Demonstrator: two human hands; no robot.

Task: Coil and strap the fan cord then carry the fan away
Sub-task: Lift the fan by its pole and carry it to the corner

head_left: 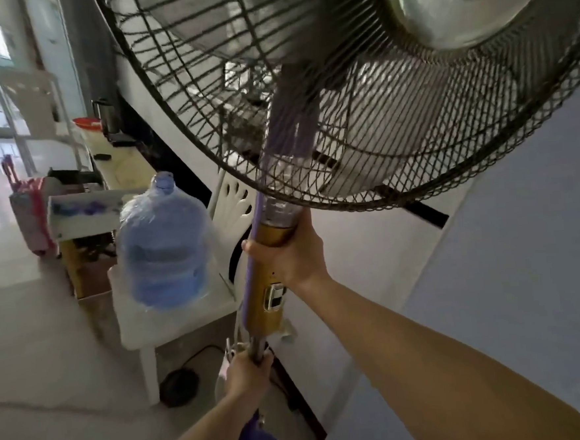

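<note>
The tall gold-and-purple pedestal fan (270, 255) is gripped at mid-frame by the right hand (284, 254) and lower down its pole by the left hand (247, 370), and should be kept upright, clear of the blue water jug (164, 252).

Right hand (286, 254) gripping fan (273, 241) column, left hand (246, 370) clasping lower pole

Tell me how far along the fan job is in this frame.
Coiling looks done, though not clearly: a pale bundle of cord sits by the pole just above the left hand; no strap is discernible. Carrying is in hand: the right hand grips the gold column under the grille, the left grips the thin pole below. Left: taking the fan away; it is beside the water jug.
</note>
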